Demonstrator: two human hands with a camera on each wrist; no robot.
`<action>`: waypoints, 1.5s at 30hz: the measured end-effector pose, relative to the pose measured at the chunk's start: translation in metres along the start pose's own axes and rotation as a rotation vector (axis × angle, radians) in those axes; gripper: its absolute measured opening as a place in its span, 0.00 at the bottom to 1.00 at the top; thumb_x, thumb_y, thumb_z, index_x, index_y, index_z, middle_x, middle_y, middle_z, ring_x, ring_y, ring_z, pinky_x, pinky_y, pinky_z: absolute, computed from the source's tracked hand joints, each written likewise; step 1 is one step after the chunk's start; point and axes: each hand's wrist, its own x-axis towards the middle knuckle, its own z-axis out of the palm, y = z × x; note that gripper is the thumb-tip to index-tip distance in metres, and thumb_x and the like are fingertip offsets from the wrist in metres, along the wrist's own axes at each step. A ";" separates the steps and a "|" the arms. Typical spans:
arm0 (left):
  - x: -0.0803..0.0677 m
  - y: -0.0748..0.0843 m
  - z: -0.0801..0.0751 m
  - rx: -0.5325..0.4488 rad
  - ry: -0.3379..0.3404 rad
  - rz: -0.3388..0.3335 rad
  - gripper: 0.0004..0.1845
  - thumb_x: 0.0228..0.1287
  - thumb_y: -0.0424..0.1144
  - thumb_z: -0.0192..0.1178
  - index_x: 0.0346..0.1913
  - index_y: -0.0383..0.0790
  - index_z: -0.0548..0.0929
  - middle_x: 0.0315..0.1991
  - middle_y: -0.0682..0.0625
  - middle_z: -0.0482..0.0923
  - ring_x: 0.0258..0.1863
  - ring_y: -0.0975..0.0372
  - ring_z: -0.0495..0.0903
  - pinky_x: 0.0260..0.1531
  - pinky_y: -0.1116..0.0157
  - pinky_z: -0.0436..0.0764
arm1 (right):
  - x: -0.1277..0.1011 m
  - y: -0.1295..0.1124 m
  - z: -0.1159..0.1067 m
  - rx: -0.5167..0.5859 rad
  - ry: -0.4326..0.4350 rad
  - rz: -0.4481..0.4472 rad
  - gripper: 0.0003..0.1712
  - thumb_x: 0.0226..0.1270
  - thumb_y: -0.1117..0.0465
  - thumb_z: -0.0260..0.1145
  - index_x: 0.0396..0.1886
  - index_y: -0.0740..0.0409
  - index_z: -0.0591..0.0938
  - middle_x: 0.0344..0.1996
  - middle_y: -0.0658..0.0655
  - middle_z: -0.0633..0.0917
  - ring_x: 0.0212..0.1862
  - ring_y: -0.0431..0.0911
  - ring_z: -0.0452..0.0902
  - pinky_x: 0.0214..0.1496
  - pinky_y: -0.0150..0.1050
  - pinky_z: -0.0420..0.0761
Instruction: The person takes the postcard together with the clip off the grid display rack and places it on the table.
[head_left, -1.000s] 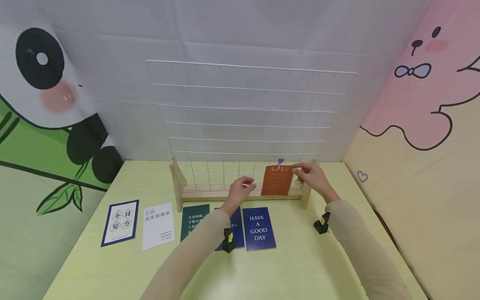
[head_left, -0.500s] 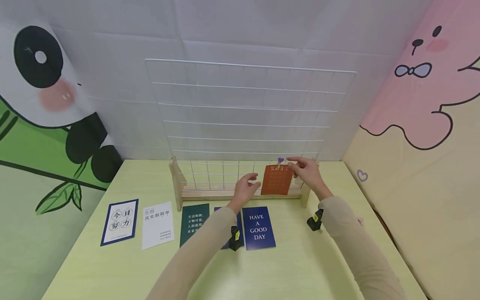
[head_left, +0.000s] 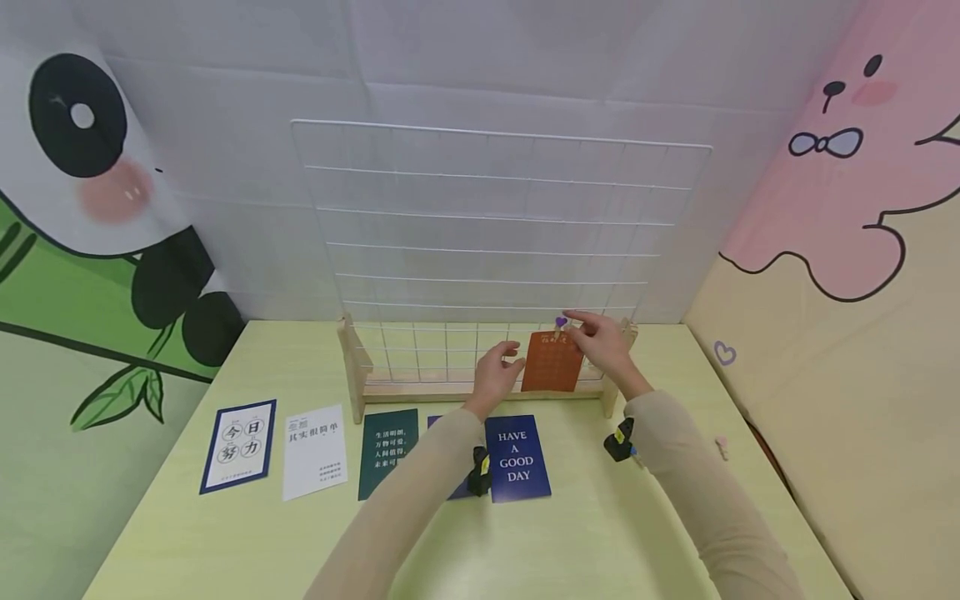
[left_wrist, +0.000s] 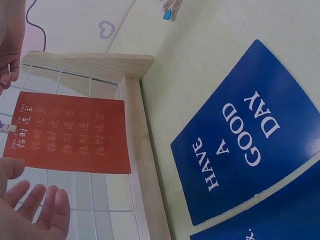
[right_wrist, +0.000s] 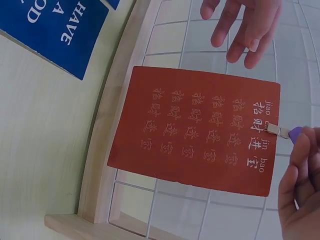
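An orange-red card [head_left: 551, 362] with white lettering hangs on the lower right of the white wire grid [right_wrist: 165, 192]. At its top edge sits a small wooden clothespin [right_wrist: 278, 130] with a purple heart [head_left: 561, 322]. My right hand [head_left: 603, 346] is just right of the heart, thumb and forefinger apart; the left wrist view shows a gap between them and the heart. My left hand [head_left: 495, 379] is beside the card's left edge, fingers loosely bent, holding nothing. In the right wrist view, the left hand's fingers [right_wrist: 240, 30] are apart from the card.
On the table lie a blue "HAVE A GOOD DAY" card [head_left: 517, 458], a partly covered second blue card [left_wrist: 280, 215], a green card [head_left: 386, 446], a white card [head_left: 317, 450] and a blue-bordered card [head_left: 238, 446]. A pink clothespin [head_left: 722, 447] lies right. A wooden base [head_left: 480, 392] supports the grid.
My right hand has moved left along the card's top toward the purple heart. The left hand has moved right and up, closer to the card's left edge. The card stays clipped.
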 end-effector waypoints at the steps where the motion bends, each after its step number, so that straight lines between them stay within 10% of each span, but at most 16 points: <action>1: 0.001 0.000 0.001 0.008 0.001 -0.004 0.18 0.61 0.36 0.55 0.54 0.38 0.72 0.47 0.45 0.74 0.40 0.56 0.75 0.35 0.64 0.76 | 0.000 -0.001 0.001 -0.025 0.002 -0.007 0.20 0.63 0.63 0.56 0.55 0.60 0.73 0.21 0.68 0.77 0.21 0.55 0.72 0.16 0.32 0.67; 16: 0.003 0.012 0.005 0.045 -0.005 -0.016 0.18 0.62 0.36 0.54 0.54 0.39 0.72 0.43 0.44 0.75 0.40 0.55 0.76 0.35 0.62 0.76 | 0.005 -0.008 0.007 -0.242 -0.039 -0.008 0.21 0.65 0.61 0.54 0.58 0.59 0.70 0.13 0.56 0.75 0.14 0.43 0.67 0.14 0.34 0.65; 45: 0.011 0.021 0.010 0.168 0.025 -0.005 0.08 0.62 0.35 0.53 0.42 0.37 0.77 0.36 0.49 0.77 0.36 0.59 0.76 0.32 0.64 0.76 | 0.010 -0.001 0.011 -0.238 0.046 -0.030 0.16 0.64 0.61 0.56 0.49 0.59 0.78 0.23 0.59 0.81 0.18 0.44 0.70 0.18 0.35 0.71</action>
